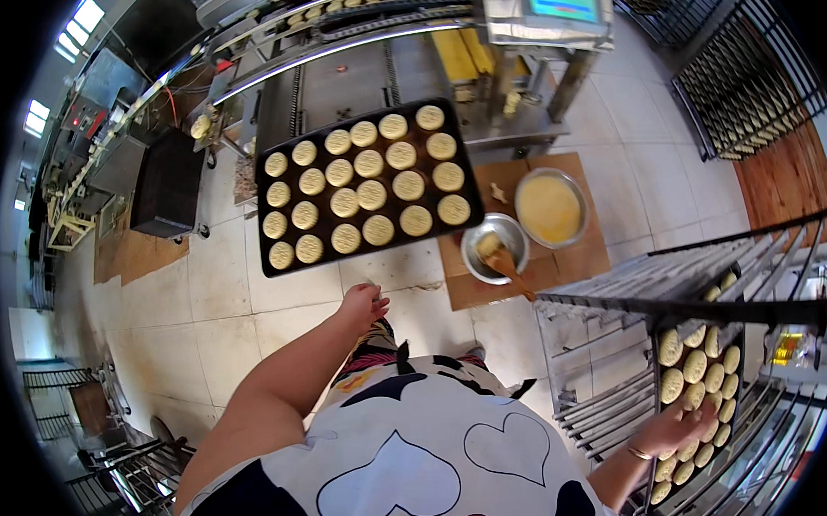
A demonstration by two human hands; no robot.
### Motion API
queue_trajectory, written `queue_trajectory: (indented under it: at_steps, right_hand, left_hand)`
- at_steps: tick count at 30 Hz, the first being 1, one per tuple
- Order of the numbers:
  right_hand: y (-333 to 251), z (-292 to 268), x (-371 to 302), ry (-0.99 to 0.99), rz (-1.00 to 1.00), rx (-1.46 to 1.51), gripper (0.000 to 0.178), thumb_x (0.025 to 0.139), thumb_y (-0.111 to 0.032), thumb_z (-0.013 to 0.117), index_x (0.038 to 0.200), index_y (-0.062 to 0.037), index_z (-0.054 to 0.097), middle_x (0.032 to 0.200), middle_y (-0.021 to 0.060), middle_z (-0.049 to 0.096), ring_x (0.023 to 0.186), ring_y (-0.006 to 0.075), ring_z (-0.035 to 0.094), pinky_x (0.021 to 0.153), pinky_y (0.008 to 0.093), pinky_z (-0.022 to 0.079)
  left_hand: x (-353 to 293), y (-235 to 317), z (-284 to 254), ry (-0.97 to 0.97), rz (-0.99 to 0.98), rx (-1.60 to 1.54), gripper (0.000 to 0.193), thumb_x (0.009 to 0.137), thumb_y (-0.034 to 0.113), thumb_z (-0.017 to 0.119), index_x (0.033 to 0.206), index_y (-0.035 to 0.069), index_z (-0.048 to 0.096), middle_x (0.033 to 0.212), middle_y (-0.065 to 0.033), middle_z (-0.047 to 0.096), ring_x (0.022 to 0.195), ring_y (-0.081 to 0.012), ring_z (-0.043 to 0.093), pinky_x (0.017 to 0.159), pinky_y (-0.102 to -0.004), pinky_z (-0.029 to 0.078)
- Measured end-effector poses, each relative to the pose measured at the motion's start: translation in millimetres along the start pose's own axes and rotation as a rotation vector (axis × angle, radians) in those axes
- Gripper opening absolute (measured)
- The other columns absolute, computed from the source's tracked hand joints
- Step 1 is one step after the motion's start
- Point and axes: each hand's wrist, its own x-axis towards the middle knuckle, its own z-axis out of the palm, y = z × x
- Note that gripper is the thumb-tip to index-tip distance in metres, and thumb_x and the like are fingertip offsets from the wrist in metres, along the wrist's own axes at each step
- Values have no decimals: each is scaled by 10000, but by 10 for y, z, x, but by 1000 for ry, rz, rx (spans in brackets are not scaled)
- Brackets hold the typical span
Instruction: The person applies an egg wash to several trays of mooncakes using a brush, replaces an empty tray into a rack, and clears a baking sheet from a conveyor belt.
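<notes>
My left hand (363, 304) hangs in front of my body, its fingers loosely bent and somewhat apart, with nothing visible in them. At the right, my right hand (686, 425) reaches into a metal tray rack (601, 409). Its fingers are spread over a dark tray (651, 485) of round, pale pastries; whether they touch the pastries cannot be made out. Ahead of my left hand, another dark baking tray (374, 247) rests at the end of the machine. It bears rows of pale round pastries (344, 202) with stamped tops.
On brown cardboard (591, 256) stand a bowl of yellow liquid (551, 207) and a smaller metal bowl (518, 233) with a wooden-handled brush (503, 260). A conveyor machine (349, 48) with a screen (563, 2) lies ahead. A loaded rack (739, 83) stands at the far right.
</notes>
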Motion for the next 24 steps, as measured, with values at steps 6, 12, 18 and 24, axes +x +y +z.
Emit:
queue_trajectory:
  at_steps: [6,12,18,24]
  right_hand:
    - [-1917,1009,-897,-719,-132,364,374,706,54,594,1069,-36,570,1231,140,466,1150,296,440,884,379,421]
    - [-2559,1522,-1425,-957,75,389,375,718,14,613,1078,-89,583,1236,94,478,1120,240,469,817,328,438]
    - [-2514,1801,-1600,-1000,105,278,377,715,13,618,1075,-95,585,1239,74,479,1108,219,479,804,311,440]
    - [-1840,2243,-1673,-1003,227,242,384,703,23,617,1069,-89,590,1215,104,479,1132,282,461,852,344,446]
  left_hand:
    - [549,613,-422,-98,46,284,227,851,147,544,1049,56,480,927,-98,555,754,-229,601,639,-330,510]
    - [657,1236,-535,-52,1159,1108,476,726,125,657,1153,42,462,1215,-184,451,1057,-352,489,880,-389,433]
    - [1008,1833,-153,-38,1190,1481,649,709,154,666,1277,47,371,1337,-125,366,1272,-301,316,1036,-426,286]
    - [1272,1842,-169,39,1159,1512,551,605,95,657,1126,56,481,1166,-148,489,1130,-323,440,962,-403,368]
